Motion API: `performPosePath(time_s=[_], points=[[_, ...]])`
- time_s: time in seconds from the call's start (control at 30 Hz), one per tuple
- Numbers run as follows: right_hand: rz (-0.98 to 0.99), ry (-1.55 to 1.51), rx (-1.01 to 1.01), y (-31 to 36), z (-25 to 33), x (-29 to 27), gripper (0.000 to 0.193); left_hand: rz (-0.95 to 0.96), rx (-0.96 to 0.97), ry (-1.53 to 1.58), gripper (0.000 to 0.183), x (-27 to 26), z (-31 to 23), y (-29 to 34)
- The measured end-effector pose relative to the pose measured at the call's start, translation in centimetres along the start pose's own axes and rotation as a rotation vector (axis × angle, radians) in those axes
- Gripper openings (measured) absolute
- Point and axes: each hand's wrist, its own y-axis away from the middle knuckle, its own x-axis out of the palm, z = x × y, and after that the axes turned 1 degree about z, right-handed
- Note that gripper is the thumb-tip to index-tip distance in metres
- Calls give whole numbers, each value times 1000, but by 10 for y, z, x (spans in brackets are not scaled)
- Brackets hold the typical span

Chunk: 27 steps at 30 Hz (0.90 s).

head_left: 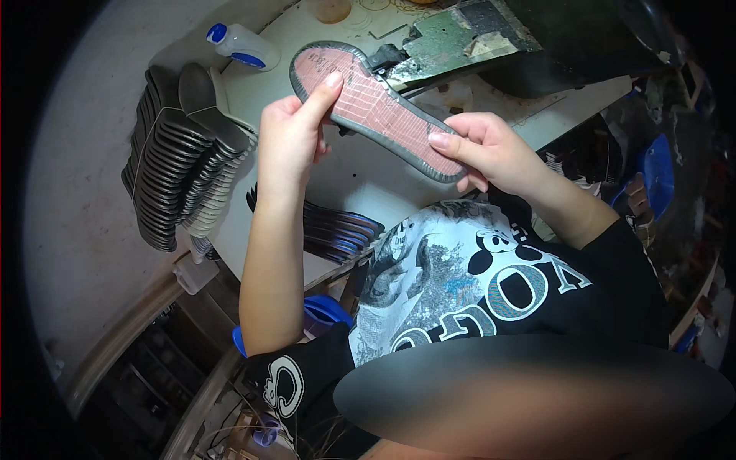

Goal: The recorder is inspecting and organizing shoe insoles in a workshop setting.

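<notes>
A shoe sole (383, 111) with a pink, line-patterned face and a dark grey rim is held up slantwise between my two hands. My left hand (295, 138) grips its long edge near the upper left end, thumb on the pink face. At the lower right end, my right hand (487, 149) pinches it, thumb on top and fingers behind. The sole's far edge lies right by a small black part (387, 59) of a worn green machine (456, 46); whether they touch, I cannot tell.
Bundled dark soles (172, 153) are stacked at the left. More dark soles (341, 234) lie on the near part of the white table (353, 172). At the back stand a white bottle with a blue cap (241, 46) and an Allen key (389, 32). A blue container (655, 176) is at far right.
</notes>
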Motion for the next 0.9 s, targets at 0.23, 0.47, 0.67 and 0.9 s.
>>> performPosePath(time_s=[0.23, 0.47, 0.67, 0.9], points=[[-11, -64, -152, -31, 19, 26, 31, -12, 52, 218, 44, -19, 6, -28], [240, 153, -8, -23, -34, 52, 26, -97, 30, 358, 37, -37, 64, 41], [304, 181, 28, -50, -55, 63, 33, -106, 21, 678, 23, -26, 109, 54], [-108, 621, -541, -55, -36, 66, 21, -265, 165, 533, 19, 9, 105, 76]])
